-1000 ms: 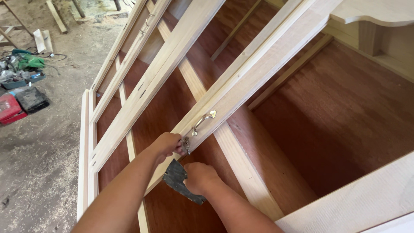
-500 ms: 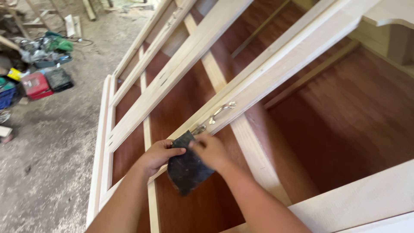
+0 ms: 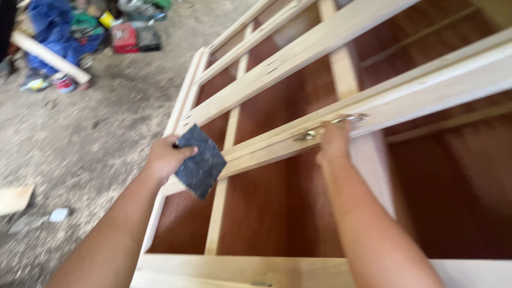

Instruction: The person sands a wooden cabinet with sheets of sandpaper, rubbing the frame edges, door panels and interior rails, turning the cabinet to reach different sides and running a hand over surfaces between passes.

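My left hand (image 3: 165,157) grips a dark grey square of sandpaper (image 3: 200,160) and holds it against the lower end of a pale wooden door frame (image 3: 384,101). My right hand (image 3: 333,144) rests on that same frame, fingers curled by a small metal handle (image 3: 330,127) fixed to the rail. The frame lies tilted over a wooden cabinet with a reddish-brown back panel (image 3: 277,202).
A second pale frame (image 3: 277,69) lies further back. The cabinet's front rail (image 3: 224,269) runs along the bottom. A dusty concrete floor (image 3: 80,138) lies to the left, with tools, a red case (image 3: 124,37), blue cloth and wood offcuts at the top left.
My left hand has taken the sandpaper and moved left along the rail. My right hand has let go of it and moved right to the metal handle. The view has shifted.
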